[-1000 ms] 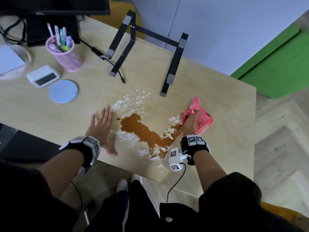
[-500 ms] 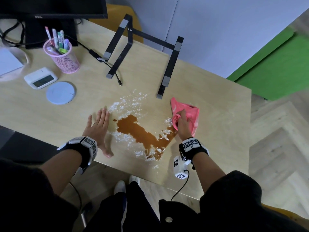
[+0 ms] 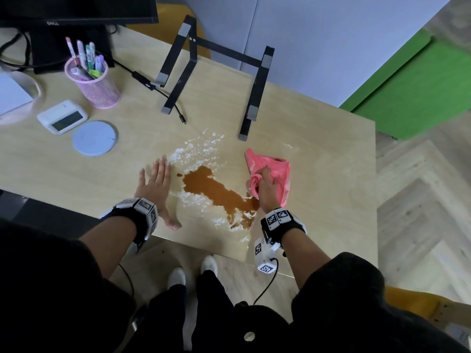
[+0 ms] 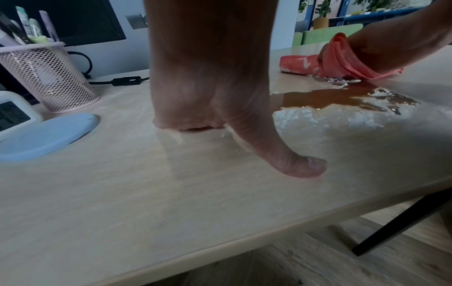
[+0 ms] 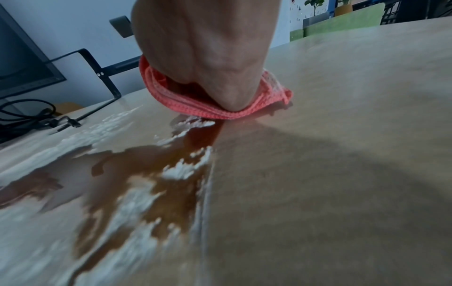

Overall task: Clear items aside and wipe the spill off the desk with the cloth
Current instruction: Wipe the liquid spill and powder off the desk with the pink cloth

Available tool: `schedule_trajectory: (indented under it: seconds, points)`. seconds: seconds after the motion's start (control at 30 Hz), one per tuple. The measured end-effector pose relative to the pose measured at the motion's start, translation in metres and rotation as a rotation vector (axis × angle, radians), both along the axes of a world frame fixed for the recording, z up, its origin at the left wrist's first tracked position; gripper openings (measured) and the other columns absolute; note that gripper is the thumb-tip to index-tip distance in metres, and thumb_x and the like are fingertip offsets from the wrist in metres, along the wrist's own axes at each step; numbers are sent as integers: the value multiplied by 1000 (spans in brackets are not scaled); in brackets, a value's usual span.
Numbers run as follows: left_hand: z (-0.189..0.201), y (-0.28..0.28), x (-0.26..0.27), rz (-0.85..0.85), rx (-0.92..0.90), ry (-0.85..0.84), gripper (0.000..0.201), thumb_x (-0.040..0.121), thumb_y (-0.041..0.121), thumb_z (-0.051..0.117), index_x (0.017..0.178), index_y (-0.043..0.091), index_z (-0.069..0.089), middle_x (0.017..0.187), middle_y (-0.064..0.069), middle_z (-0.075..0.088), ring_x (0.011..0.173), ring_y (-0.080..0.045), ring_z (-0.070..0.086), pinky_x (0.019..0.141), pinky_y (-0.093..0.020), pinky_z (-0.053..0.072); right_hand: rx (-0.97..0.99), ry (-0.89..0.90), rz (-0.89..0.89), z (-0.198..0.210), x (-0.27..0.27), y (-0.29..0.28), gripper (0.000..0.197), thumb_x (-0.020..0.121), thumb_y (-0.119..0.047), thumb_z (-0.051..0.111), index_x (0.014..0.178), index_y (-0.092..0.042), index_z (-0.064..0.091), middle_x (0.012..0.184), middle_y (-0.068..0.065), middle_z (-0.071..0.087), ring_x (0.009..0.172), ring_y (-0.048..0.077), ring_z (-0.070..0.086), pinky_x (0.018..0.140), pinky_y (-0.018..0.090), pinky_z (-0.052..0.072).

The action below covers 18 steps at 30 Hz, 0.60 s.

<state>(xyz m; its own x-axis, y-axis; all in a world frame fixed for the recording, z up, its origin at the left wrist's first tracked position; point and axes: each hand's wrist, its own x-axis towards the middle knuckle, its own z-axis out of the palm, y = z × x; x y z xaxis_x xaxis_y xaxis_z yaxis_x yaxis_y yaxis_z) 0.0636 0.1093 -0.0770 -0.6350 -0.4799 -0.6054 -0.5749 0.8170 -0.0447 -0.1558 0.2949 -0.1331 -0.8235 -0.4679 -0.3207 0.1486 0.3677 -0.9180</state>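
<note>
Right hand (image 5: 205,58) hides its own fingers and the cloth (image 5: 195,108) under it; near spill (image 5: 137,193) blurred; monitor (image 3: 76,8) cut off.

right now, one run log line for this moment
right hand grips cloth at spill edge | left hand flat on desk

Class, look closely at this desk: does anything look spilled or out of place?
Yes. A brown puddle ringed with white powder lies near the desk front edge. The right hand presses a pink cloth at its edge.

Dim daylight, blurred wide-angle edges
</note>
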Motion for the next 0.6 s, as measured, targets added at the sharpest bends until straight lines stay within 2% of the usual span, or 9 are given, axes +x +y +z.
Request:
schedule_trajectory:
  seconds: [0.1,0.17,0.2,0.3,0.37,0.4,0.47,0.53,0.6]
  points:
    - [-1,-2,0,2,11,5,177,18,94,56,131,-4,-39,149,-22,-36,141,-37,-26,115,-57,-4,-14,-25,-4,5,14,3,39,83,-59,40,74,-29,64,85,-9,50,72,10,46,67,22,34]
    - [-2,-2,0,8,14,0,177,19,93,57,133,-4,-37,148,-23,-36,141,-38,-27,116,-57,-4,-58,-61,-74,16,17,6,34,88,-50,48,73,-24,62,73,9,58,60,20,52,57,29,44]
    - [-2,-2,0,9,13,-7,177,20,92,58,135,-5,-36,148,-24,-36,141,-38,-26,116,-57,-5,-61,-73,-110,20,14,8,30,89,-45,51,82,-19,64,76,14,62,58,22,56,52,30,47]
    - [-1,-1,-3,-3,14,-8,176,23,91,60,135,-6,-35,149,-25,-33,142,-39,-24,115,-57,-5,32,-157,-127,42,2,14,21,97,-33,38,84,-27,54,102,5,59,68,6,54,59,21,46]
    - [-2,0,-5,-22,7,0,176,24,91,60,134,-6,-36,150,-23,-33,142,-38,-23,115,-57,-5,19,-201,-138,54,0,10,23,99,-32,34,80,-31,48,100,1,56,69,4,51,60,20,43]
    - [-3,-1,-6,-26,5,2,176,24,91,60,134,-6,-36,150,-23,-33,142,-37,-23,115,-57,-5,-20,-119,-140,58,4,6,20,96,-33,38,81,-30,52,98,5,59,67,8,55,57,24,47]
    - [-4,0,-4,-19,3,4,175,24,91,60,131,-5,-39,149,-23,-34,142,-37,-24,114,-57,-6,-78,91,-97,53,15,1,17,91,-34,48,80,-30,60,83,24,64,57,28,61,47,35,51]
    - [-4,0,-3,-13,2,6,175,22,92,58,129,-5,-40,149,-22,-35,142,-37,-25,114,-57,-7,-51,127,-50,44,25,3,37,96,-40,45,74,-18,64,67,32,58,47,35,55,44,36,49]
    - [-3,-1,-2,-1,11,22,175,21,92,57,130,-5,-39,149,-22,-35,142,-36,-25,113,-56,-8,-44,7,-13,37,26,12,52,97,-41,43,79,4,62,63,29,56,43,24,50,39,24,43]
